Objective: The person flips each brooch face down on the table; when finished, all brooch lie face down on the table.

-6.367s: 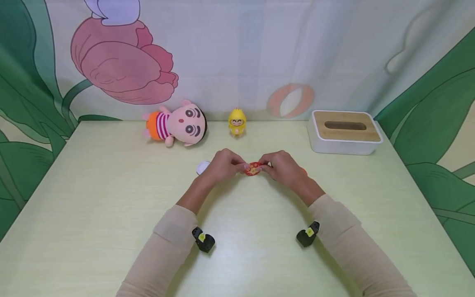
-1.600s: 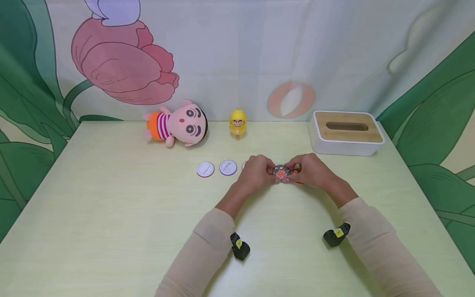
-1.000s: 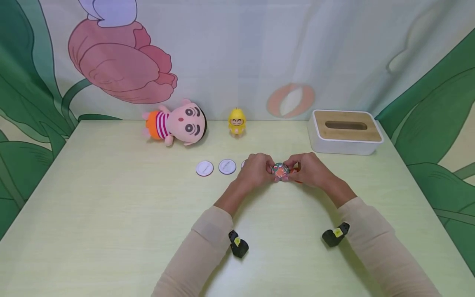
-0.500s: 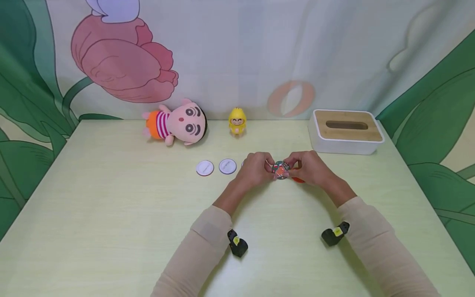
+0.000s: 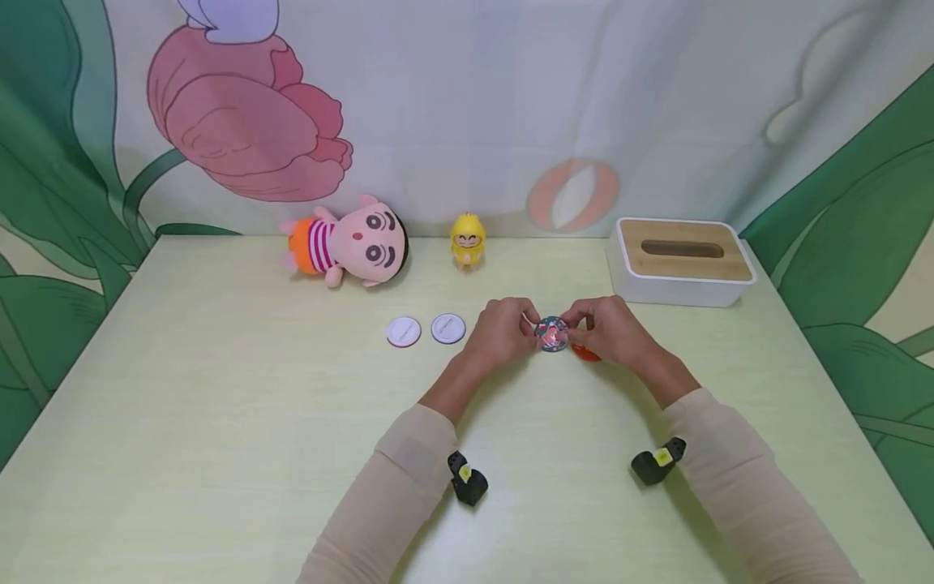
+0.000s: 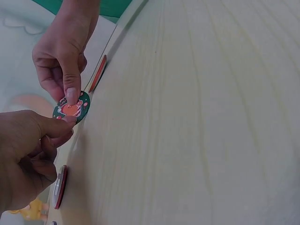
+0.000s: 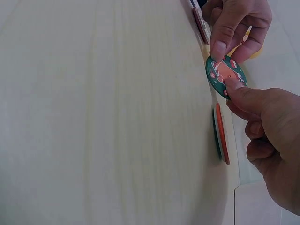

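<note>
Between both hands is a round green button badge (image 5: 552, 334) with an orange-pink picture on its face. My left hand (image 5: 503, 331) pinches its left edge between thumb and fingers. On the opposite edge, my right hand (image 5: 609, 331) pinches it the same way, thumb on the printed face in the right wrist view. Beneath the right hand lies a red-orange badge (image 5: 586, 354), partly covered in the head view. Two badges, one at the far left (image 5: 404, 332) and one beside it (image 5: 448, 328), lie white back up. Another badge (image 6: 60, 186) near the left hand appears in the left wrist view.
Along the back of the pale table (image 5: 219, 405) lie a plush doll (image 5: 350, 243) and a small yellow figure (image 5: 467, 241). A white tissue box (image 5: 681, 261) with a wooden lid stands at the back right. A printed curtain (image 5: 438, 105) hangs behind.
Several seconds ago both hands held a red badge farther left; now they hold the green one, and more white-backed badges show. During the last second the hands stay nearly still, with the badge tilting slightly.
</note>
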The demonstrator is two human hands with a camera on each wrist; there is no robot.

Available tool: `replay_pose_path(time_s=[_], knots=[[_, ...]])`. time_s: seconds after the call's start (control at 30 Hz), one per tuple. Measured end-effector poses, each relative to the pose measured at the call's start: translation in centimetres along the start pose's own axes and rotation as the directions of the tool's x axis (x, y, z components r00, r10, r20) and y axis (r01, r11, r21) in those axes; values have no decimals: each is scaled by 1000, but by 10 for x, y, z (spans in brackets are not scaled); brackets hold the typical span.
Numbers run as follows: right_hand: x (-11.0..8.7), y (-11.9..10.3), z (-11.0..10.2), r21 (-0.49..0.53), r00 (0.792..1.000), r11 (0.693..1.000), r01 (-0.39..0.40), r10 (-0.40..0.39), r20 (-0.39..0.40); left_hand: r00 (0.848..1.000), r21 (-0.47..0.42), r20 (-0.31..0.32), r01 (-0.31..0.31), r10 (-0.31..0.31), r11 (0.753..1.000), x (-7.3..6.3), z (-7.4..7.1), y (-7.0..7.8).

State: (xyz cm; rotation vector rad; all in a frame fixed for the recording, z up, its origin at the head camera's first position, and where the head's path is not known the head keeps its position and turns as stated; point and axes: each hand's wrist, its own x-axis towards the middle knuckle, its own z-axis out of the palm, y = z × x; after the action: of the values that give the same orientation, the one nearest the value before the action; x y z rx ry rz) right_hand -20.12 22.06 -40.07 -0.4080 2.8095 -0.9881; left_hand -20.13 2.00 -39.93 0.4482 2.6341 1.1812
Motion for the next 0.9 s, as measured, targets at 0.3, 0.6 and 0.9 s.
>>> replay_pose_path(time_s=[0.3,0.6,0.9], knots=[[-1,0,-1,-24,997,997,77,-77,3,998,35,-58,-29,31,999,-1,-3,3],[-1,2,-2,-128,985,977,169,-171,-1,997,-7,-53,-59,58,998,0,-4,0],[-2,3,-1,-225,975,949,221,-224,14,1000,-143,3,-18,19,990,-4,-9,-2]])
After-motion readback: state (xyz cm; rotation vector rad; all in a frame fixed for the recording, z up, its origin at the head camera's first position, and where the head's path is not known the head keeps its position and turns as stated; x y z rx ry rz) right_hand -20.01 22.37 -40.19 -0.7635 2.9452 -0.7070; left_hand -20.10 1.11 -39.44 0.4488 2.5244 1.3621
